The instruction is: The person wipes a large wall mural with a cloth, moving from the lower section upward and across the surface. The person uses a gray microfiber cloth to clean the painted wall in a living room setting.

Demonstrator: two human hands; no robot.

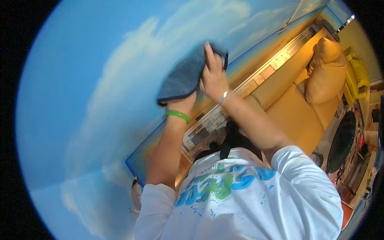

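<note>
A dark blue-grey cloth piece, shaped like a mitt or cap, with a dark bound edge, is in front of the painted wall. My left hand, with a green bangle at the wrist, reaches under or into its lower opening; its fingers are hidden. At the right side of the cloth, my right hand holds the edge, with one finger extended along it and the others bent. A silver bracelet circles my right wrist. Both hands are close together, and the right one is slightly blurred.
A blue wall painted with clouds stands close on the left. A tan sofa with cushions is at the right, beyond it a dark oval tabletop and yellow cushions. A patterned floor strip runs between wall and sofa.
</note>
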